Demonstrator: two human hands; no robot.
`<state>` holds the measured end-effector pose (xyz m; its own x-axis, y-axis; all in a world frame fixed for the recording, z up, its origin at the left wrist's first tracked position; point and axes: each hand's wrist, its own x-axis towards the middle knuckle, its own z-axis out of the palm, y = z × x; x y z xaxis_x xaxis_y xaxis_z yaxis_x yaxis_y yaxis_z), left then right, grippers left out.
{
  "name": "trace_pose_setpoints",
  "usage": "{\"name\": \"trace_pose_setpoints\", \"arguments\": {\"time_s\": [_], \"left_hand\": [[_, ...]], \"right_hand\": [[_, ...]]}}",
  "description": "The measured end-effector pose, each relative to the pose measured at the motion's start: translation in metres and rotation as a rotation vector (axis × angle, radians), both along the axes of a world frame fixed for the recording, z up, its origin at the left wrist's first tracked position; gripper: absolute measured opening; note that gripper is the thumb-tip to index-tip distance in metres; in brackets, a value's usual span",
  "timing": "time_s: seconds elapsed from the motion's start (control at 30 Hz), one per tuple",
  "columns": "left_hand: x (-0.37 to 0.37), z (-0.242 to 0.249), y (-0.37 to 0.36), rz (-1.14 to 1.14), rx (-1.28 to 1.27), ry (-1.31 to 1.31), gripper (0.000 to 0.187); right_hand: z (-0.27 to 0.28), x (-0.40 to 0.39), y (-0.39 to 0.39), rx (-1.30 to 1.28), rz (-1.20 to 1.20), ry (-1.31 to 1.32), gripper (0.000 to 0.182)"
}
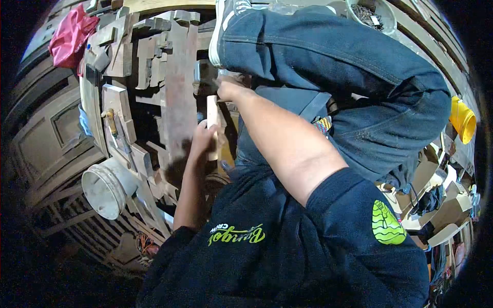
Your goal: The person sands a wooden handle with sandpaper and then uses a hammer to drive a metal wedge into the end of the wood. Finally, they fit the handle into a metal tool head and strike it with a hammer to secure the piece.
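Observation:
A pale wooden piece (212, 110) stands out near the middle of the view, against darker boards. My left hand (204, 137) grips its lower part, thumb and fingers closed round it. Just above the piece's upper end, beside the shoe (217, 38), my right hand (232, 88) is closed. A small blurred grey shape shows at its fingers, too unclear to name. Part of the right hand's grip is hidden by the hand itself. Between my left hand and the dark trousers lies a yellowish wooden surface (226, 149).
Dark wooden blocks and boards (179, 87) lie left of my hands, with a wooden-handled tool (110, 123) on them. A white bucket (105, 190) stands lower left. A pink cloth (72, 36), a yellow container (463, 120) and a tub of nails (371, 15) lie farther out.

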<state>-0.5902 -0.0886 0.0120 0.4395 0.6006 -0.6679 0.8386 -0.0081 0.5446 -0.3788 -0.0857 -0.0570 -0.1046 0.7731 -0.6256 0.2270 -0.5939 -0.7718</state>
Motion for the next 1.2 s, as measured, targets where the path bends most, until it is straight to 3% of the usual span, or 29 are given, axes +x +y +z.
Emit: {"name": "trace_pose_setpoints", "arguments": {"time_s": [0.03,0.07,0.13,0.17,0.2,0.3,0.33,0.4,0.47,0.5,0.53,0.6,0.63,0.67,0.73,0.8,0.87,0.9,0.93,1.0,1.03,1.07,1.13,1.2], "left_hand": [[-0.001,0.003,-0.011,0.057,0.039,0.002,0.031],[0.0,0.005,-0.014,0.057,0.039,0.002,0.031],[0.018,0.027,-0.016,-0.054,0.302,0.158,0.027],[0.009,0.015,-0.011,0.177,0.146,-0.014,0.023],[0.029,0.029,-0.017,0.327,0.166,-0.134,0.021],[0.056,0.055,-0.022,0.359,0.258,-0.165,0.021],[0.06,0.057,-0.022,0.309,0.412,-0.188,0.02],[0.058,0.049,-0.026,0.256,0.568,-0.213,0.02],[0.029,0.009,-0.034,0.478,0.403,-0.228,0.019],[-0.001,-0.016,-0.033,0.158,0.517,-0.034,0.019],[-0.002,-0.005,-0.034,-0.056,0.45,0.038,0.018],[0.007,0.007,-0.034,0.268,0.32,0.03,0.017],[0.027,0.03,-0.038,0.399,0.289,-0.154,0.018],[0.009,0.012,-0.027,0.364,0.343,-0.316,0.019],[0.048,0.046,-0.029,0.495,0.508,-0.274,0.017],[0.031,0.02,-0.035,0.579,0.445,-0.414,0.015],[-0.013,-0.015,-0.037,-0.102,0.593,-0.067,0.014],[0.001,0.0,-0.043,0.052,0.216,0.07,0.013],[0.005,-0.002,-0.039,0.041,0.212,0.069,0.013],[0.007,-0.004,-0.035,0.319,0.322,-0.191,0.013],[0.035,0.028,-0.04,0.402,0.296,-0.331,0.014],[0.038,0.025,-0.037,0.585,0.289,-0.365,0.017],[0.034,0.013,-0.042,0.7,0.325,-0.487,0.02],[-0.029,-0.054,-0.044,0.226,0.505,-0.141,0.028]], "right_hand": [[-0.013,-0.005,0.006,0.003,0.147,-0.014,0.052],[-0.024,-0.013,0.012,0.003,0.147,-0.014,0.052],[-0.018,-0.017,0.015,-0.084,0.136,-0.078,0.042],[-0.02,-0.014,0.005,-0.01,0.037,-0.081,0.037],[-0.013,-0.011,0.0,-0.012,0.04,-0.081,0.037],[0.007,-0.003,-0.008,-0.004,0.031,-0.151,0.031],[0.007,-0.003,-0.009,-0.002,0.036,-0.152,0.031],[0.006,0.001,-0.009,0.098,0.043,-0.08,0.03],[-0.013,-0.011,-0.001,0.099,0.037,-0.089,0.032],[-0.015,-0.014,0.0,0.051,0.024,-0.103,0.032],[-0.012,-0.012,0.0,0.0,0.009,-0.117,0.033],[-0.016,-0.013,-0.002,0.058,0.044,-0.097,0.032],[-0.012,-0.009,-0.004,0.051,0.051,-0.109,0.031],[-0.007,-0.007,-0.005,0.048,0.068,-0.121,0.03],[-0.012,-0.009,0.0,0.033,0.105,-0.09,0.028],[-0.023,-0.016,0.004,0.079,0.103,-0.113,0.029],[-0.021,-0.015,-0.001,0.052,0.049,-0.139,0.03],[-0.001,-0.006,-0.009,0.049,0.009,-0.158,0.031],[0.007,-0.001,-0.01,0.044,0.023,-0.139,0.03],[-0.037,-0.022,0.008,0.044,0.063,-0.14,0.029],[-0.048,-0.024,0.009,-0.003,0.042,0.023,0.031],[-0.053,-0.03,0.008,-0.003,0.049,0.024,0.031],[-0.056,-0.032,0.013,-0.002,0.012,-0.121,0.034],[-0.012,-0.007,-0.004,0.055,-0.018,-0.03,0.037]]}}
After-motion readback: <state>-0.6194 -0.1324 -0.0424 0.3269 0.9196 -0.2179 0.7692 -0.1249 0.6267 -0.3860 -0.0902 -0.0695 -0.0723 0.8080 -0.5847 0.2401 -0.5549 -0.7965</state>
